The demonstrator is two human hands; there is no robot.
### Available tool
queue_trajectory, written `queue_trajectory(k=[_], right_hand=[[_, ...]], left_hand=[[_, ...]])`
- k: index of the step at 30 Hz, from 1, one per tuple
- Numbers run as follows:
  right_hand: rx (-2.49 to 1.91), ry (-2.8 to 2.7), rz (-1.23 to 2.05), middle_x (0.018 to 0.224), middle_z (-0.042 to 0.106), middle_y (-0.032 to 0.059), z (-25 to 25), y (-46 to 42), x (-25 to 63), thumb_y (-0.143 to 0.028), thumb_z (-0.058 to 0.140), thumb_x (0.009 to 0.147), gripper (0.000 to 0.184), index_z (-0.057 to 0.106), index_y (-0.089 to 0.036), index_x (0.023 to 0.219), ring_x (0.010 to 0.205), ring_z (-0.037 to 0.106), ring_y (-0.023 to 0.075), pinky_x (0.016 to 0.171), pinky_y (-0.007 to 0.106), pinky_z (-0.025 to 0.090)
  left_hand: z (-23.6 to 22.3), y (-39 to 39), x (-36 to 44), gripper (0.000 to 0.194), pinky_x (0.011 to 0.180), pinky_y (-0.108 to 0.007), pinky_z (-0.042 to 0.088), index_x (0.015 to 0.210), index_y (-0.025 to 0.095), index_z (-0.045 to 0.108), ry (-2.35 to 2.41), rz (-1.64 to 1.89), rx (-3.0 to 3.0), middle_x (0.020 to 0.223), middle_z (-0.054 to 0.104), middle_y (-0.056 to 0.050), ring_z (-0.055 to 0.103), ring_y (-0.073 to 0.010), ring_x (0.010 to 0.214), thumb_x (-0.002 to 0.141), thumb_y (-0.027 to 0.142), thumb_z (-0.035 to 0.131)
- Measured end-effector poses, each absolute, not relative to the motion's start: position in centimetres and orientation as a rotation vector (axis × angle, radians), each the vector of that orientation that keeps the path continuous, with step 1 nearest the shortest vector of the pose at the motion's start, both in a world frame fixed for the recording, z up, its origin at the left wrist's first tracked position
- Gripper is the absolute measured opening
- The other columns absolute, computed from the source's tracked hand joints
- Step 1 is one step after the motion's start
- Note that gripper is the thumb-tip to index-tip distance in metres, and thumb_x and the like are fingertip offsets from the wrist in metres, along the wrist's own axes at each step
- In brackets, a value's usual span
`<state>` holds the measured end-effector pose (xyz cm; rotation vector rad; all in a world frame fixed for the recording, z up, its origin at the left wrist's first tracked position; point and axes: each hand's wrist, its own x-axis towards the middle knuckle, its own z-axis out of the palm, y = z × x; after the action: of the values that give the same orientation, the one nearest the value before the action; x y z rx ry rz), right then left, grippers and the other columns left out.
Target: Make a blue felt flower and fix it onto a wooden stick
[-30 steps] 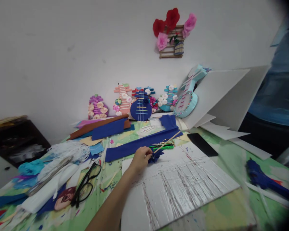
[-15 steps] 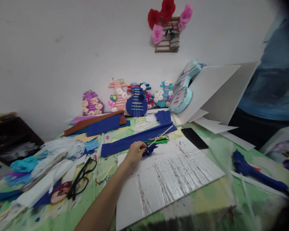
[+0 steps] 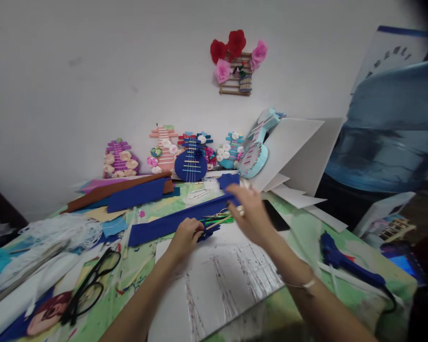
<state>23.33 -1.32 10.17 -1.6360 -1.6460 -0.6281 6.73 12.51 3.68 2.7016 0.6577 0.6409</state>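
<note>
My left hand (image 3: 187, 236) is closed over the white board, pinching a thin wooden stick (image 3: 219, 222) with crumpled dark blue paper (image 3: 208, 232) at its near end. Just to the right, my right hand (image 3: 251, 213) hovers near the stick's far end, thumb and fingers apart and smeared by motion. Behind the stick lie scissors (image 3: 214, 217) and a green tool (image 3: 228, 220), partly covered. A long strip of blue paper (image 3: 153, 229) runs behind both hands. Streaks of dried glue mark the white board (image 3: 203, 294).
A blue glue gun (image 3: 349, 263) lies at right, with a black phone (image 3: 275, 216) behind my right hand. Glasses (image 3: 92, 282) and white cord (image 3: 60, 232) are at left. Paper instruments (image 3: 190, 164) lean on the wall beside white boards (image 3: 292, 147).
My right hand has come into view from the right, over the stick's far end. My left hand still grips the stick and blue paper. The whole view has shifted.
</note>
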Motion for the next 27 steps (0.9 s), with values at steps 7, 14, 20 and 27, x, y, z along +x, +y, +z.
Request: queue_trajectory(k=[7, 14, 20, 27], right_hand=[[-2.035, -1.801, -0.521, 0.08, 0.07, 0.0091, 3.0, 1.8, 21.4, -0.024, 0.052, 0.09, 0.016, 0.065, -0.014, 0.09, 0.079, 0.064, 0.0227, 0.08, 0.037, 0.039], [-2.034, -1.767, -0.458, 0.08, 0.069, 0.0064, 1.4, 1.6, 21.7, -0.028, 0.058, 0.087, 0.016, 0.066, -0.016, 0.08, 0.077, 0.062, 0.0213, 0.071, 0.033, 0.036], [-2.046, -1.724, -0.359, 0.082, 0.069, 0.0059, 1.2, 1.7, 21.7, -0.028, 0.058, 0.087, 0.015, 0.064, -0.016, 0.081, 0.079, 0.062, 0.0207, 0.073, 0.032, 0.034], [-2.009, -1.702, -0.325, 0.082, 0.069, 0.0049, 1.3, 1.7, 21.7, -0.028, 0.06, 0.086, 0.014, 0.061, -0.016, 0.078, 0.079, 0.062, 0.0201, 0.073, 0.031, 0.034]], left_hand=[[3.6, 12.2, 6.8, 0.015, 0.075, -0.034, 0.035, 0.085, 0.017, 0.062, 0.721, 0.512, 2.894, 0.09, 0.064, -0.006, 0.051, -0.0218, 0.087, 0.088, 0.012, 0.048], [3.3, 12.3, 6.9, 0.009, 0.073, -0.035, 0.032, 0.084, 0.017, 0.061, 0.768, 0.426, 2.959, 0.09, 0.064, -0.005, 0.049, -0.0228, 0.089, 0.086, 0.012, 0.053], [3.5, 12.0, 7.1, 0.01, 0.073, -0.035, 0.031, 0.086, 0.017, 0.061, 0.79, 0.388, 2.978, 0.093, 0.065, -0.005, 0.049, -0.0227, 0.09, 0.086, 0.011, 0.053], [3.5, 12.0, 7.2, 0.013, 0.073, -0.036, 0.03, 0.086, 0.016, 0.06, 0.825, 0.36, 2.997, 0.093, 0.064, -0.006, 0.048, -0.0236, 0.09, 0.087, 0.01, 0.05]])
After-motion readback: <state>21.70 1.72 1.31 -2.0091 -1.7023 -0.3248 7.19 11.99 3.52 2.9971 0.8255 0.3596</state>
